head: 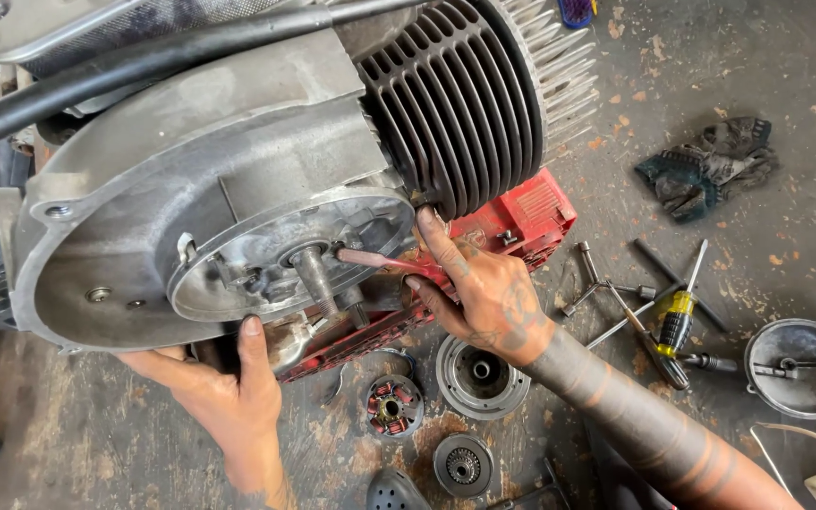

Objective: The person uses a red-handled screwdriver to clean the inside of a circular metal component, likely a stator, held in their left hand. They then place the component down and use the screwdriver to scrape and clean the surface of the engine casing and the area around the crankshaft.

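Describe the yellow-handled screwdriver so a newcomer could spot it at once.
Start at the big grey engine case and look right, past the right hand, to the tools lying on the concrete floor. The screwdriver lies among plain metal wrenches; only it has a yellow-and-black handle.

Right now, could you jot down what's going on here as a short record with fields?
Setting: stained concrete floor
Main item: grey engine casing with black finned cylinder
Left hand: holds the casing's lower edge
Right hand: holds a reddish tool at the casing's open side
Beneath: red crate
Nearby: yellow-handled screwdriver, round engine parts, rag
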